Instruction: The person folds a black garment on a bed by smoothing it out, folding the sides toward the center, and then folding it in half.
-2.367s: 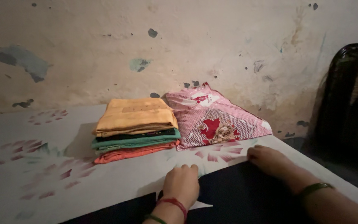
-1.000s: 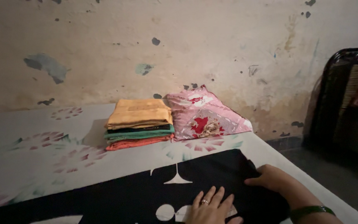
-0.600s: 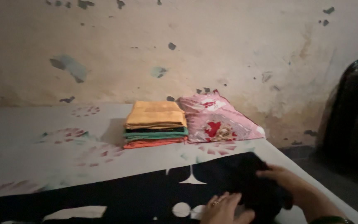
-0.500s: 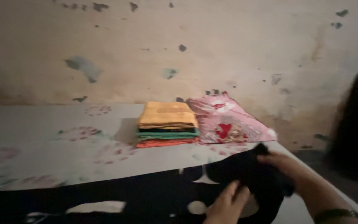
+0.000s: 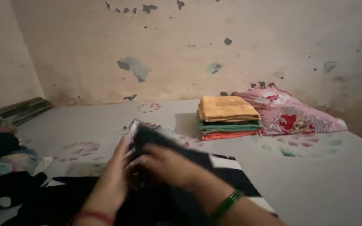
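A black cloth with white patches (image 5: 177, 155) lies across the near part of a pale flower-printed bed sheet (image 5: 298, 167). One end of it is lifted and folded over toward the left. My left hand (image 5: 116, 173) grips that raised fold from the left side. My right hand (image 5: 168, 165) holds the same fold from the right, fingers closed on the fabric; a green bangle sits on that wrist. Both hands are blurred by motion.
A stack of folded clothes, yellow on top, then green and orange (image 5: 228, 117), stands by the wall. A pink floral pillow (image 5: 292, 115) lies to its right. A heap of loose dark and coloured garments (image 5: 1, 167) sits at the left edge.
The view has swung left. The right end of the black cloth was lifted and carried over leftward; both hands moved with it from the lower right to the lower middle.
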